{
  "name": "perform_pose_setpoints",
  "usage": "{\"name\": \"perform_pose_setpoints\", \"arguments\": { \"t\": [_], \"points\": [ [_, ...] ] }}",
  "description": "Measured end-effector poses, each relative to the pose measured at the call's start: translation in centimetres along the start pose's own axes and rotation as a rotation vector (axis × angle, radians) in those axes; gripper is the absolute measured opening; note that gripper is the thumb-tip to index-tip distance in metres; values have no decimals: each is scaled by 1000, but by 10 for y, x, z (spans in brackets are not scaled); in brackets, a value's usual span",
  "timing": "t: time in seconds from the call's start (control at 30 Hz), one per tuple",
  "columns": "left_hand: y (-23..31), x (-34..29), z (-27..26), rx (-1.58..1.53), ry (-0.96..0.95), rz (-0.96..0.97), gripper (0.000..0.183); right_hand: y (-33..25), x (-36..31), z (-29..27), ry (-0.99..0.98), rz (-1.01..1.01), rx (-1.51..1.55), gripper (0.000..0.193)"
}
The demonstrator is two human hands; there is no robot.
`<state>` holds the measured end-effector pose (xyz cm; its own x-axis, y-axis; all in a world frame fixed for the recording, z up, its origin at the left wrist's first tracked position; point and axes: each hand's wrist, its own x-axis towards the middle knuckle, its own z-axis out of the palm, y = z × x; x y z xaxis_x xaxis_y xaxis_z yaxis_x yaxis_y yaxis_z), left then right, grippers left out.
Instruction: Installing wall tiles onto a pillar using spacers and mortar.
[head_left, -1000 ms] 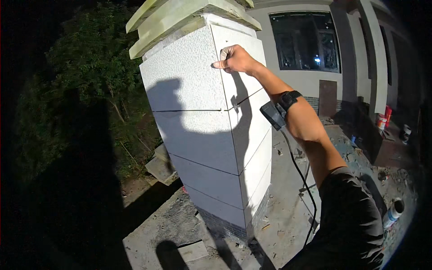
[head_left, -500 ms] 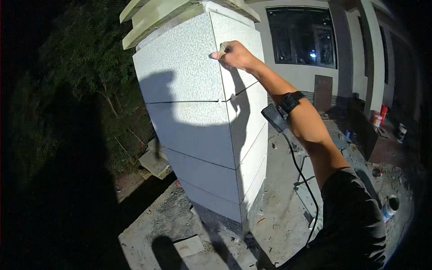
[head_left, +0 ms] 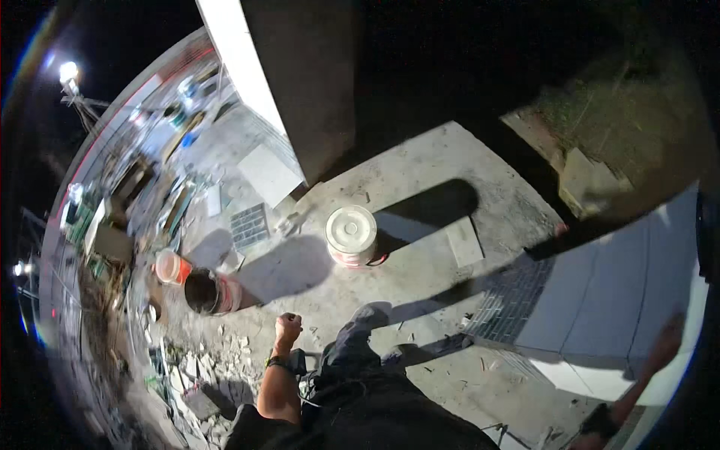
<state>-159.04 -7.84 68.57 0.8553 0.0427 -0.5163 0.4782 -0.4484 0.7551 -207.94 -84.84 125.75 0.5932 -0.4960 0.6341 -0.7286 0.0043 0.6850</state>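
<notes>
My left hand [head_left: 289, 328] is low over the concrete floor, its fingers curled closed. Whatever is inside them, if anything, is too small to make out. A dark band and a small black box [head_left: 298, 362] are at that wrist. Over at the right edge, my right hand [head_left: 666, 341] is raised beside the white panelled pillar [head_left: 600, 300], in shadow and blurred. Its fingers cannot be read, nor whether it touches the panels. Ahead on the floor stands a lidded white bucket [head_left: 351, 229].
Left of centre stand an orange-red bucket [head_left: 172, 268] and a dark open bucket [head_left: 202, 291]. Rubble [head_left: 202, 375] covers the lower left floor. A grey tile sheet [head_left: 250, 226] and white board [head_left: 270, 174] lie farther off. Another pillar [head_left: 259, 67] rises behind, and a floor slab [head_left: 466, 241] lies right.
The view has swung from the pillar's upper panels down to the floor, leaving the pillar at right. My right hand has left the panel's upper edge; my left hand has come into view.
</notes>
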Motion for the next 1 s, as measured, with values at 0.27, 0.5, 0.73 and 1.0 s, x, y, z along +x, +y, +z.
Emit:
{"name": "perform_pose_setpoints", "arguments": {
  "t": [0.27,0.5,0.73,1.0],
  "points": [
    [-221,-151,-169,1074,24,-236,28,-451,-178,-92,-701,-247,1320,51],
    [-246,-96,-211,226,-54,-370,38,-604,-227,-211,-1490,-651,1209,35],
    [-119,36,-315,-774,509,-453,21,-743,-176,-356,-1689,-518,1332,21],
    [-83,187,-394,-714,344,-529,21,-920,-123,-480,-1677,-457,1542,13]
  ]
}}
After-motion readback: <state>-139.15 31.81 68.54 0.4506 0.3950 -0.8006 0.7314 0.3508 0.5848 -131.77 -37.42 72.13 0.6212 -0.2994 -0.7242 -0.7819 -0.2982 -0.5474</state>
